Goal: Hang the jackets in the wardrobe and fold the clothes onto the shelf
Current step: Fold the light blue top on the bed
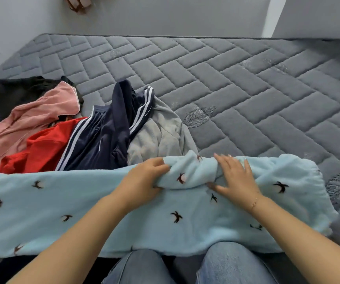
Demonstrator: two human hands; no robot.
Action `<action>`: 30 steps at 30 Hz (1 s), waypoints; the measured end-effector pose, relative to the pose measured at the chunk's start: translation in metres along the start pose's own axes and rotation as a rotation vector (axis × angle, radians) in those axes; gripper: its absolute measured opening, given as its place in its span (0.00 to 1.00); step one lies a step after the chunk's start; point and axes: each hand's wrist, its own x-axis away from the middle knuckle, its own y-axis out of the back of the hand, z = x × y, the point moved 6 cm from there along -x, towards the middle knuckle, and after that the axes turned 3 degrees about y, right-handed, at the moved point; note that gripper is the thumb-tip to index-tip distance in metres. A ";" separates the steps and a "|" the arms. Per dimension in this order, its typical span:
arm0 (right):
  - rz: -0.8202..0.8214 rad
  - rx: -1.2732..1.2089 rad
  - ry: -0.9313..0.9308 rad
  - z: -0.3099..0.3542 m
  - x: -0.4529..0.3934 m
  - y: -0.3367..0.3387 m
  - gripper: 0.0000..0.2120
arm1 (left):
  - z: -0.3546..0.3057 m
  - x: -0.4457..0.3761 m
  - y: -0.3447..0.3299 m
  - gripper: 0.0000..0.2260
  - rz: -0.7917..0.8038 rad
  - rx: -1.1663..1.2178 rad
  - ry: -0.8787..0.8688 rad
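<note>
Far left, a black garment [11,93] lay at the mattress edge against the wall, partly under a pink garment [31,119]. A red garment [44,148] overlapped the pink one's near side. Next right, navy track trousers with white side stripes [107,130] stood bunched up, leaning onto a grey sweatshirt [160,132]. The whole pile crowded the left near quarter of the grey quilted mattress [247,83]; its near side touched the far edge of the blue piece.

The light blue fleece garment with dark bird print [83,206] lay spread across the near edge of the mattress, running out of view at left and ending in a rumpled edge at right, short of the mattress's right side. Its near hem hung just over my jeans-clad knees [226,263].

My left hand [144,179] gripped a raised fold of the fleece at its far edge, fingers curled into the cloth, thumb under the bunch. My right hand [234,177] lay just beside it on the same ridge, fingers straight and spread, pressing the fleece flat; a thin bracelet [254,203] sat on that wrist. The bunched fold rose between the two hands.

Right of the hands and beyond the fleece, the mattress ran bare to the far wall and to the right edge of view: the widest open room.
</note>
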 end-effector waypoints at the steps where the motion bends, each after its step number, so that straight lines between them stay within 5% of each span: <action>1: 0.016 0.009 0.003 -0.005 0.008 -0.013 0.42 | -0.004 0.006 -0.010 0.10 0.101 0.060 -0.003; 3: -0.029 0.023 0.024 -0.009 0.021 -0.028 0.41 | -0.008 0.014 -0.030 0.13 0.280 0.185 0.086; 10: -0.334 -0.112 -0.016 -0.015 0.036 -0.027 0.35 | -0.032 -0.038 -0.047 0.25 0.224 0.515 0.572; 13: -0.311 -0.045 -0.020 -0.017 0.042 -0.028 0.32 | -0.041 -0.061 -0.059 0.19 0.242 0.580 0.689; 17: -0.333 -0.022 -0.077 -0.033 0.051 -0.023 0.30 | -0.019 -0.082 -0.024 0.07 -0.186 0.899 0.611; 23: -0.299 0.096 -0.081 -0.054 0.063 -0.017 0.29 | 0.007 -0.097 -0.030 0.08 -0.323 0.483 0.540; 26: -0.215 0.134 -0.223 -0.108 0.079 -0.012 0.31 | 0.018 -0.112 -0.033 0.11 -0.242 0.241 0.511; 30: -0.070 0.000 -0.325 -0.162 0.091 -0.018 0.36 | 0.016 -0.123 -0.038 0.07 -0.158 0.246 0.419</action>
